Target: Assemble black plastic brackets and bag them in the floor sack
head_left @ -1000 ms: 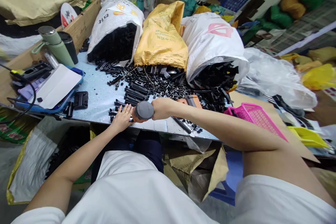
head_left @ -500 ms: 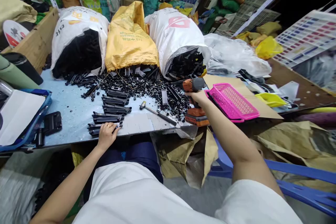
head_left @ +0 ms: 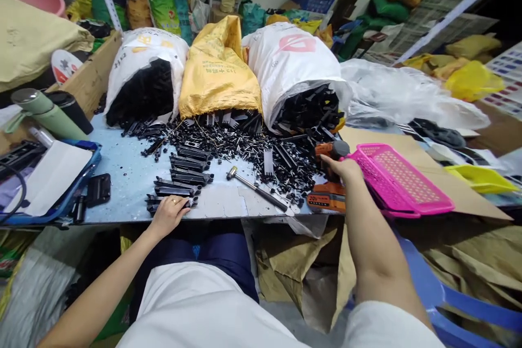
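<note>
The right hand grips the orange drill, fingers curled shut. The left hand lies flat, fingers open, on long black plastic strips.

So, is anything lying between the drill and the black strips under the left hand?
Yes. A hammer lies on the table between the drill, gripped by the right hand, and the black strips under the left hand. Loose black pieces are scattered near its handle.

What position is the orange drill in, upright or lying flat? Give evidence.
Upright: the drill stands on its battery base, head uppermost, the right hand around its handle.
</note>
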A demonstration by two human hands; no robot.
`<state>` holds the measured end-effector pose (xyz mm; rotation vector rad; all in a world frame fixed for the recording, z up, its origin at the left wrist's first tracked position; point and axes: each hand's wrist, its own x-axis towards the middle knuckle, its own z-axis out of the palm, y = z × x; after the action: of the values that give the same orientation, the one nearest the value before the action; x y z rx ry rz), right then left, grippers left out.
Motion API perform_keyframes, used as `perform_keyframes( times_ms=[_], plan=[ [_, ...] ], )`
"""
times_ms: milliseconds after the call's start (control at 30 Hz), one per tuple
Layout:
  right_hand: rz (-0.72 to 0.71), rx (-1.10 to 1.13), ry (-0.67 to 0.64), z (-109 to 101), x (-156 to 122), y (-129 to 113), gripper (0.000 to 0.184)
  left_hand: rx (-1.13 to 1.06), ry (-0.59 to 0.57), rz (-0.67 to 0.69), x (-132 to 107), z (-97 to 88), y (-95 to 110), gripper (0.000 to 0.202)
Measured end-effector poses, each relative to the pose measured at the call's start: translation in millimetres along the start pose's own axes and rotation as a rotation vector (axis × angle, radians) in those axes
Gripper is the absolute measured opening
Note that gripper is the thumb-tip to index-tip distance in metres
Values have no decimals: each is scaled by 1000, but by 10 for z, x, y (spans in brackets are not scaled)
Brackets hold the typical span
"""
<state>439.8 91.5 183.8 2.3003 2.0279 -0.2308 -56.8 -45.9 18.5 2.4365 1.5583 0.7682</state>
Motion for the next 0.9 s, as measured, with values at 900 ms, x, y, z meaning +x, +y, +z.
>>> perform_keyframes(
  times_ms=[900],
  plan=[
    [-738,327,-737,1345,281,-3647,93,-1684,770,-1325,-589,89,592,39]
  ],
)
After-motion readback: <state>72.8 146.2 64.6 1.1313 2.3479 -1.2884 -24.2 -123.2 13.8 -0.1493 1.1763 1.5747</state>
